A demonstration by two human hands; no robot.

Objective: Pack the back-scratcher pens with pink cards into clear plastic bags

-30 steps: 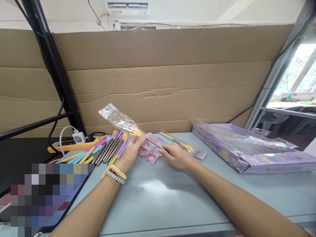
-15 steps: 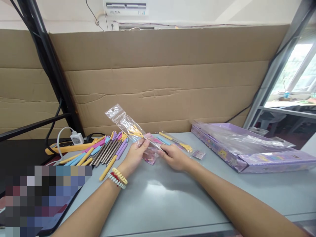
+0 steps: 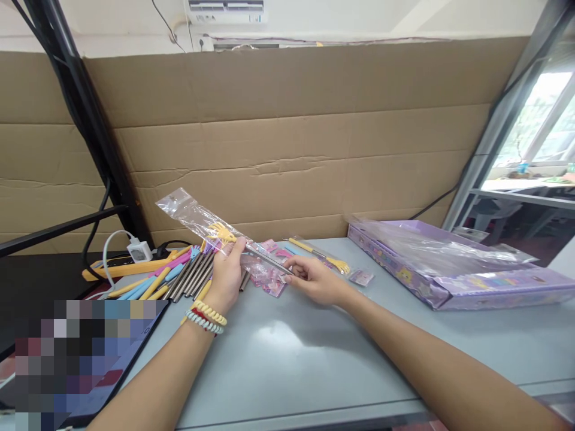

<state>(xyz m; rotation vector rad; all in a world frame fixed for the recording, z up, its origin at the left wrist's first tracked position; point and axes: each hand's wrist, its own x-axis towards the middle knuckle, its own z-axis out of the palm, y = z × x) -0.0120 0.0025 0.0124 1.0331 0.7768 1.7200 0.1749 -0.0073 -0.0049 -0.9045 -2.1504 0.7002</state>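
Note:
A back scratcher [image 3: 221, 232] with a yellow hand-shaped head and a metal rod lies slanted inside a clear plastic bag [image 3: 186, 206], above the table. My left hand [image 3: 228, 272] is closed around the bag and rod just below the yellow head. The fingertips of my right hand [image 3: 314, 281] pinch the lower end of the rod, near the bag's mouth. Under the bag lie pink printed cards [image 3: 274, 286]. Beside my left hand is a pile of loose back scratchers [image 3: 186, 278] with yellow, blue, pink and purple parts, partly covered by that hand.
Behind my right hand lies a bagged yellow back scratcher [image 3: 338, 263], with a small printed packet [image 3: 362, 277] beside it. A purple box [image 3: 399, 272] holding clear bags stands at the right. At the left are a yellow power strip [image 3: 108, 272] and a white charger [image 3: 140, 251]. Cardboard [image 3: 296, 137] closes the back.
My left hand has moved left and up along the rod, and the bag now reaches further over the yellow head and leftward. My right hand stays near the rod's lower end.

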